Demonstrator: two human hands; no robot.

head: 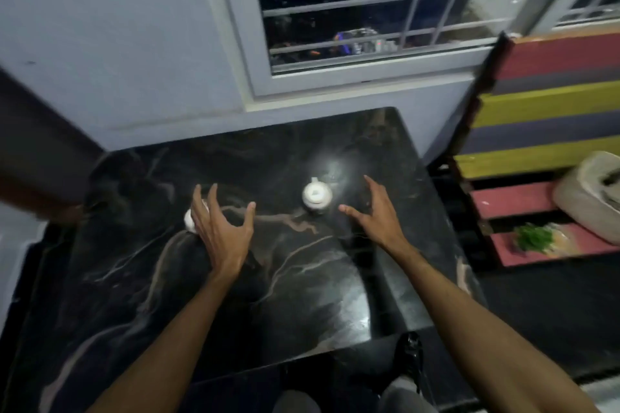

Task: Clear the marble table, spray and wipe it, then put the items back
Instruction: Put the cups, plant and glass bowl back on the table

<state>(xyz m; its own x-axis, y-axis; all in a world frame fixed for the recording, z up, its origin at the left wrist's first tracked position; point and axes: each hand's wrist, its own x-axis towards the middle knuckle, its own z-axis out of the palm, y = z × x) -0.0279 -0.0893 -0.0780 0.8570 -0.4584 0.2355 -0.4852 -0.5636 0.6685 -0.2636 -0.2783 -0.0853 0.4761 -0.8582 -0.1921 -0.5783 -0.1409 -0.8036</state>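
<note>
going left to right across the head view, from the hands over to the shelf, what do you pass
left hand → small white pot → right hand → green leaves → white sack

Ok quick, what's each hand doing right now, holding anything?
Left hand: open, fingers spread over a small white item, no grip on it.
Right hand: open, holding nothing, beside the white pot.

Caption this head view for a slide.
Left hand over a white object, right hand beside a white pot, both open, marble table below.
</note>
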